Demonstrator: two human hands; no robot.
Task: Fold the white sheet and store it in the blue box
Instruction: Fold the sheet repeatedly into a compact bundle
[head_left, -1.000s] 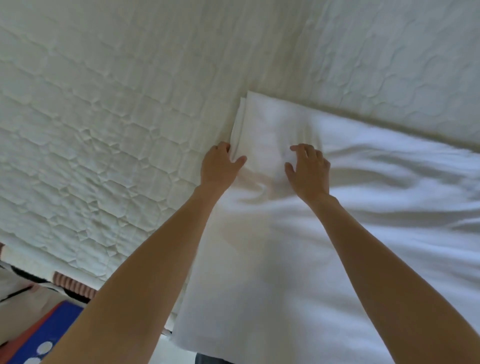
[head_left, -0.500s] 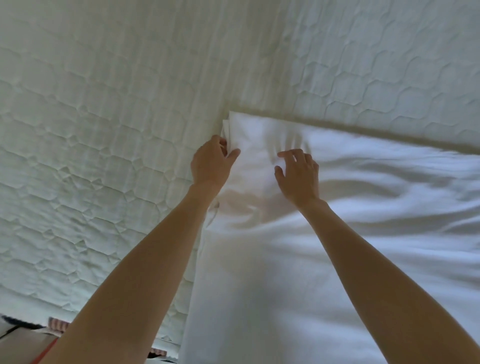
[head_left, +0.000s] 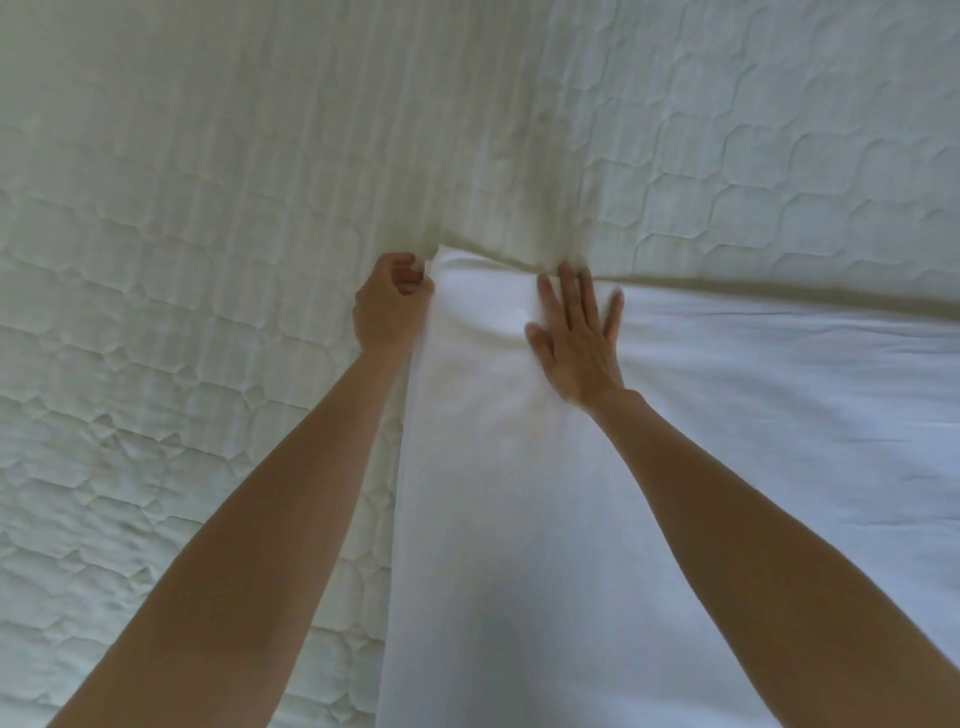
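White sheet (head_left: 597, 519) corner pinched by left hand (head_left: 390, 306); right hand (head_left: 576, 340) fingers flat on it.

hands (head_left: 576, 343) squaring white sheet (head_left: 519, 493) corner

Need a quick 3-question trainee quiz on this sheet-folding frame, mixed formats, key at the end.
1. True or false: the right hand lies flat, fingers straight, on the white sheet.
2. What does the left hand do? A) pinches the sheet's far left corner B) hangs idle C) presses the quilted mattress
3. Fill in: the blue box is ___ in this view.

Key: 1 true; 2 A; 3 not visible
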